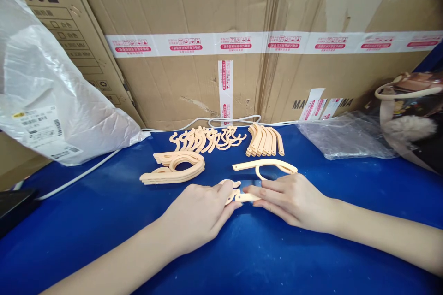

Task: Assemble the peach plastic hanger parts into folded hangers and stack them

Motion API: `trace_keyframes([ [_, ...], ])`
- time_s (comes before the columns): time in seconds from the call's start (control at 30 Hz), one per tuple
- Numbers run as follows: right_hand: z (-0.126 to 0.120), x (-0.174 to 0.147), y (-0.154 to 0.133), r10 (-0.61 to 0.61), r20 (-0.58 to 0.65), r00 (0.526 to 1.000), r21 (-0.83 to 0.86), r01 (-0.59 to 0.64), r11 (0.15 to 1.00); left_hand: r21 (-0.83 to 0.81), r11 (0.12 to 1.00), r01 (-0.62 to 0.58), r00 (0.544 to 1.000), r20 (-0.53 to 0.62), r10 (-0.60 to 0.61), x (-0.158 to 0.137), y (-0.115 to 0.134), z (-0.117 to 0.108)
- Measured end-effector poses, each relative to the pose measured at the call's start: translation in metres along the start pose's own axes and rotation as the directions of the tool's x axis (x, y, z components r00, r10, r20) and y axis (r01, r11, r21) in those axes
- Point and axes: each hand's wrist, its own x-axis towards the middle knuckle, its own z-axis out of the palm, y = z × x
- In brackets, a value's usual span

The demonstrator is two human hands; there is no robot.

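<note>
My left hand [204,212] pinches a small cream plastic hanger hook piece [231,197] between thumb and fingers, low over the blue table. My right hand [294,200] grips a cream hanger arm [247,197] with a small hole near its tip. The tip meets the hook piece between my hands; whether they are joined I cannot tell. Just beyond my right knuckles lies a curved hanger arm [265,163] with a rounded hook part under it, partly hidden by the hand. A stack of folded hangers [173,176] rests beyond my left hand.
Behind are a pile of loose hooks [204,140] and a row of curved arms [265,142]. A white cable [83,177] crosses the blue table [114,239]. Cardboard boxes [187,83] wall the back. A white plastic parcel [62,101] leans left; a clear bag [349,136] lies right.
</note>
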Motion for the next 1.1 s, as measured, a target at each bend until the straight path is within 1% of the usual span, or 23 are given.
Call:
trace_keyframes([
  [0.1,0.0007,0.0003,0.0002,-0.013,-0.007,1.0,-0.019,0.013,1.0,-0.007,1.0,0.017,1.0,0.005,-0.017,-0.0001,0.0013,-0.0015],
  [0.23,0.0011,0.0005,0.0004,0.011,0.002,1.0,-0.016,-0.011,1.0,-0.016,1.0,0.019,0.999,0.027,-0.019,0.0001,0.0026,-0.003],
  [0.3,0.0008,0.0002,0.0001,0.013,0.0,1.0,-0.014,-0.013,1.0,0.001,1.0,0.015,0.999,0.039,-0.015,0.0005,0.0024,-0.0025],
  [0.37,0.0001,-0.0003,-0.0003,0.015,0.005,1.0,-0.002,-0.015,1.0,0.038,0.999,-0.003,1.0,0.028,0.002,0.0009,0.0017,-0.001],
  [0.47,-0.001,-0.0003,-0.0006,0.032,0.028,0.999,0.054,-0.033,0.998,0.132,0.989,-0.059,0.997,-0.047,0.066,0.0008,-0.0001,0.0025],
  [0.6,-0.0013,0.0006,0.0001,0.044,0.046,0.998,0.137,-0.049,0.989,0.316,0.943,-0.105,0.974,-0.159,0.161,-0.0006,-0.0009,0.0062],
  [0.67,-0.0012,0.0009,0.0006,0.058,0.067,0.996,0.176,-0.069,0.982,0.391,0.913,-0.116,0.96,-0.19,0.204,-0.0014,-0.0002,0.0065],
  [0.77,-0.0017,0.0012,0.0013,0.08,0.107,0.991,0.249,-0.105,0.963,0.465,0.877,-0.124,0.948,-0.206,0.243,-0.0019,0.001,0.0059],
  [0.9,-0.0037,0.0021,0.0019,0.106,0.144,0.984,0.332,-0.149,0.931,0.489,0.865,-0.108,0.941,-0.231,0.248,-0.0019,0.0014,0.0054],
  [1.1,-0.0028,0.0013,0.0027,0.1,0.161,0.982,0.331,-0.149,0.932,0.432,0.897,-0.09,0.926,-0.296,0.235,-0.0033,0.0021,0.0063],
])
